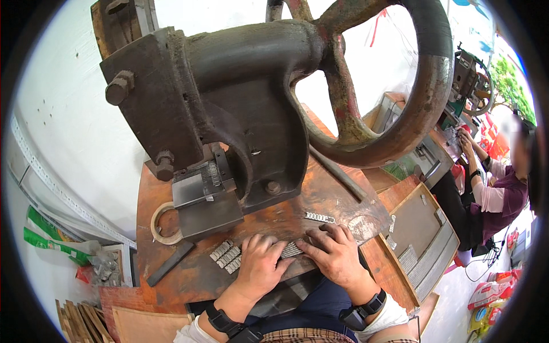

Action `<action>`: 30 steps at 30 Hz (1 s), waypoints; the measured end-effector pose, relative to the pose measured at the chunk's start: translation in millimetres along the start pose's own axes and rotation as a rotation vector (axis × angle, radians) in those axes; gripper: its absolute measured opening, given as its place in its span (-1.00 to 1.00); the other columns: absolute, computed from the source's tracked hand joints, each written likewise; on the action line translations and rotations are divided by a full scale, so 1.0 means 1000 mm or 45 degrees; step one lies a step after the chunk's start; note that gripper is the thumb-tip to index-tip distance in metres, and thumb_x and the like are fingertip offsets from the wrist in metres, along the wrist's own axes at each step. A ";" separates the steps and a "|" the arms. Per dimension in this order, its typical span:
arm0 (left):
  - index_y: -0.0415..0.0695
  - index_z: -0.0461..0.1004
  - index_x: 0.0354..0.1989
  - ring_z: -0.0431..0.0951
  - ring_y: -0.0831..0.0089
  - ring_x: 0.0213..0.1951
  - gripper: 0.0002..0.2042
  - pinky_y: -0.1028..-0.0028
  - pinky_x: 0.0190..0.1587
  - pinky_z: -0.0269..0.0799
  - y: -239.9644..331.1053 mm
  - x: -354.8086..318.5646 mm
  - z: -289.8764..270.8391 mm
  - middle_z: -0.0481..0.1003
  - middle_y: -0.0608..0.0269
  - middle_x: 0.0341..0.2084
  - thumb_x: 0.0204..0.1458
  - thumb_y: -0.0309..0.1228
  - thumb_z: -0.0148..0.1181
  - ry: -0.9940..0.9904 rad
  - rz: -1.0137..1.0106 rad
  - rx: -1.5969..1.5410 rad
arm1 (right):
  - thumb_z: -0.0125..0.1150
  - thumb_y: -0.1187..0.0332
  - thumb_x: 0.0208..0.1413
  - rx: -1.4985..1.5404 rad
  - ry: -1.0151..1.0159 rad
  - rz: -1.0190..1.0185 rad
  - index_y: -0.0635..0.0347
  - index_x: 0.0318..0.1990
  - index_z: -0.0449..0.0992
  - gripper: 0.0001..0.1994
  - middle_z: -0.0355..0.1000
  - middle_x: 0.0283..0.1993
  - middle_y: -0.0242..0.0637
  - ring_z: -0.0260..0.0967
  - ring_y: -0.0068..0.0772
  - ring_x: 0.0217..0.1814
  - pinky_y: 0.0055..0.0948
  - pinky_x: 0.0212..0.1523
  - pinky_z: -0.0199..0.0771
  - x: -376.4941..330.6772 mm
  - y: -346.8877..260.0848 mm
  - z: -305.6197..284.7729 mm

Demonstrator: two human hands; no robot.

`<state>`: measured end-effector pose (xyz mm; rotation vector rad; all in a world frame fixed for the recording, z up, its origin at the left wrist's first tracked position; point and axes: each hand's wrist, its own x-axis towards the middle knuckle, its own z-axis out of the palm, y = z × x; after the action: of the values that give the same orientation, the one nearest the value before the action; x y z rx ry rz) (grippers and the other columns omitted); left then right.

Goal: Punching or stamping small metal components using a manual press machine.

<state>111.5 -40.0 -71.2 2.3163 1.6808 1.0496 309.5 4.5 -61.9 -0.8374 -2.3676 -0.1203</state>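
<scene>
My left hand (pixel 260 264) and my right hand (pixel 337 257) are close together at the near edge of a worn wooden bench. A small bundle of narrow ridged metal strips (pixel 292 250) lies between them, my fingers closed on its two ends and partly hiding it. Beside my left hand rest several segmented metal link strips (pixel 226 255). Another link strip (pixel 319 217) lies just beyond my right fingertips. Over the bench stands a heavy dark press (pixel 251 108) with a large handwheel (pixel 432 86); a metal die block (pixel 197 186) sits beneath its head.
On the bench are a tape roll (pixel 155 224), a dark flat bar (pixel 170 264) and a metal rod (pixel 338 173). At right, a wooden tray (pixel 420 240) holds rows of metal strips. Farther right a person (pixel 503 194) works at another press (pixel 472 80).
</scene>
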 end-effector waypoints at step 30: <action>-0.15 0.54 -0.27 0.41 0.18 -0.17 -0.68 0.23 -0.05 0.21 -0.003 0.001 0.002 0.50 0.23 -0.35 -0.23 -0.32 0.40 0.026 -0.045 -0.076 | 0.41 0.34 -0.23 0.191 0.069 0.261 -0.03 -0.06 0.55 -0.56 0.39 0.03 -0.27 0.29 -0.08 0.08 -0.17 -0.01 0.37 -0.006 -0.007 0.012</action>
<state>110.8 -38.0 -73.8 2.2391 1.6672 1.1044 303.1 -0.7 -74.4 -0.9837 -2.1954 0.1154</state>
